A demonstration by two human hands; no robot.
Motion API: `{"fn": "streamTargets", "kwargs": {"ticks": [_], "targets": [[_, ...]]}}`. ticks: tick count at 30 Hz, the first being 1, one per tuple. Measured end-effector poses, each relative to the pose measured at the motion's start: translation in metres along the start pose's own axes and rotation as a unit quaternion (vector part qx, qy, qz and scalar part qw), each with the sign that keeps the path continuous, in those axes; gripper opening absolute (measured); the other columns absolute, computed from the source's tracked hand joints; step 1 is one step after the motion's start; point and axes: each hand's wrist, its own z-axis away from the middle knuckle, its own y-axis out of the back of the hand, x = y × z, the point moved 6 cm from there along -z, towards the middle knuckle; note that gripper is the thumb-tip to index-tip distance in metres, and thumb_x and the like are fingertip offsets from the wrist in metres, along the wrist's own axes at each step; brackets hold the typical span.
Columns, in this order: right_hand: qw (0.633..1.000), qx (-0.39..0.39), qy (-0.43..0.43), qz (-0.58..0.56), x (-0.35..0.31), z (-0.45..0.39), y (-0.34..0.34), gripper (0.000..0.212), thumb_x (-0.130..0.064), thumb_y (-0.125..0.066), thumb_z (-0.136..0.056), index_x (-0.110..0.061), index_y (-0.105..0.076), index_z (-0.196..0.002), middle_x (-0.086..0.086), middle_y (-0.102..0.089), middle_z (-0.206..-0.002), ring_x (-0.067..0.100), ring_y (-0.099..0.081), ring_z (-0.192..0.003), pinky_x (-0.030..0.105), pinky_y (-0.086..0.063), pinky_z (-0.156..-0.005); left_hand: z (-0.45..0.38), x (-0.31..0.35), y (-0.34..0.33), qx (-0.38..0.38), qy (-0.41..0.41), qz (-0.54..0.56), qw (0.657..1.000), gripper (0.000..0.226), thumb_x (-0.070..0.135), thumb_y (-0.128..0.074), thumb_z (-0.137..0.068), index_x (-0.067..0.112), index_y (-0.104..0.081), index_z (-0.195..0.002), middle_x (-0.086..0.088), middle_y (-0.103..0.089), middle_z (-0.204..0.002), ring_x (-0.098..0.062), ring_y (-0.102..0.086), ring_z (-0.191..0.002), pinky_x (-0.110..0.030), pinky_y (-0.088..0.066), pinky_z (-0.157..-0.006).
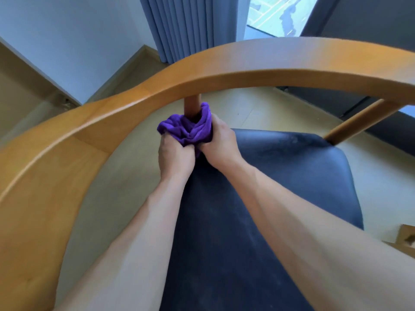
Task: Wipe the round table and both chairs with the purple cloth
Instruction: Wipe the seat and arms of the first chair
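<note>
A wooden chair with a curved backrest rail and a dark blue seat fills the view. The purple cloth is wrapped around the left wooden post just above the seat's back corner. My left hand grips the cloth from the left and my right hand grips it from the right, both closed on it. A second post stands at the right. The round table is out of view.
Blue curtains and a window lie beyond the chair. A white wall with a skirting board stands at the left, over pale wood flooring. A wooden edge shows at lower right.
</note>
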Motion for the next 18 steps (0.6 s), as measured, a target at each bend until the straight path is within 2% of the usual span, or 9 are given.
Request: {"fn": "streamTargets", "kwargs": {"ticks": [2,4,7,9,12,15,18], "targets": [[0.999,0.014,-0.015,-0.029,0.002,0.014,0.015,0.043,-0.005,-0.068,-0.073,-0.021,-0.062,-0.113,-0.004,-0.069,-0.105,0.014,-0.064,-0.100,0.016,-0.044,-0.076,0.015,0.009,-0.001,0.013,-0.025,-0.014,1.000,0.035,0.014,-0.062,-0.080,0.018,-0.058,-0.115,-0.005,-0.067,-0.110,-0.032,-0.062,-0.102,-0.037,-0.050,-0.083],[0.996,0.039,-0.028,-0.072,0.006,0.033,0.034,0.041,-0.008,-0.067,-0.076,-0.028,-0.062,-0.112,-0.010,-0.070,-0.106,0.005,-0.064,-0.101,0.012,-0.046,-0.081,0.034,0.020,-0.007,0.004,-0.056,-0.011,0.998,0.034,0.016,-0.065,-0.082,0.019,-0.057,-0.115,-0.003,-0.067,-0.109,-0.030,-0.061,-0.103,-0.033,-0.045,-0.081],[0.987,0.102,-0.063,-0.105,0.023,0.061,0.073,0.043,-0.014,-0.067,-0.073,-0.036,-0.059,-0.109,-0.019,-0.070,-0.103,-0.006,-0.063,-0.098,0.003,-0.044,-0.078,0.057,0.048,-0.027,-0.052,-0.111,-0.007,0.992,0.035,0.024,-0.067,-0.082,0.026,-0.055,-0.115,0.001,-0.067,-0.108,-0.026,-0.061,-0.102,-0.035,-0.048,-0.085],[0.977,0.152,-0.086,-0.125,0.032,0.076,0.104,0.043,-0.023,-0.071,-0.073,-0.040,-0.057,-0.109,-0.023,-0.069,-0.101,-0.009,-0.063,-0.095,0.001,-0.043,-0.075,0.067,0.072,-0.041,-0.090,-0.148,-0.010,0.985,0.036,0.031,-0.062,-0.079,0.030,-0.054,-0.114,0.005,-0.069,-0.104,-0.022,-0.061,-0.100,-0.034,-0.048,-0.085],[0.960,0.221,-0.073,-0.154,0.031,0.100,0.147,0.040,-0.026,-0.076,-0.075,-0.034,-0.060,-0.111,-0.020,-0.069,-0.103,-0.005,-0.064,-0.095,0.007,-0.046,-0.077,0.091,0.112,-0.056,-0.131,-0.216,0.003,0.967,0.036,0.032,-0.056,-0.078,0.030,-0.056,-0.114,0.007,-0.069,-0.099,-0.020,-0.061,-0.096,-0.037,-0.049,-0.084],[0.939,0.277,-0.033,-0.199,0.015,0.127,0.181,0.043,-0.023,-0.077,-0.076,-0.025,-0.058,-0.114,-0.010,-0.069,-0.108,0.008,-0.067,-0.101,0.023,-0.052,-0.086,0.126,0.146,-0.056,-0.133,-0.274,0.047,0.951,0.032,0.024,-0.059,-0.083,0.033,-0.055,-0.113,0.008,-0.067,-0.098,-0.019,-0.062,-0.095,-0.039,-0.050,-0.084],[0.911,0.332,-0.002,-0.243,-0.003,0.143,0.213,0.050,-0.026,-0.077,-0.075,-0.026,-0.055,-0.120,-0.012,-0.068,-0.114,0.004,-0.065,-0.106,0.017,-0.050,-0.088,0.156,0.187,-0.048,-0.083,-0.360,0.068,0.927,0.025,0.020,-0.061,-0.087,0.026,-0.056,-0.110,0.011,-0.060,-0.098,-0.018,-0.057,-0.090,-0.030,-0.048,-0.079]]}}
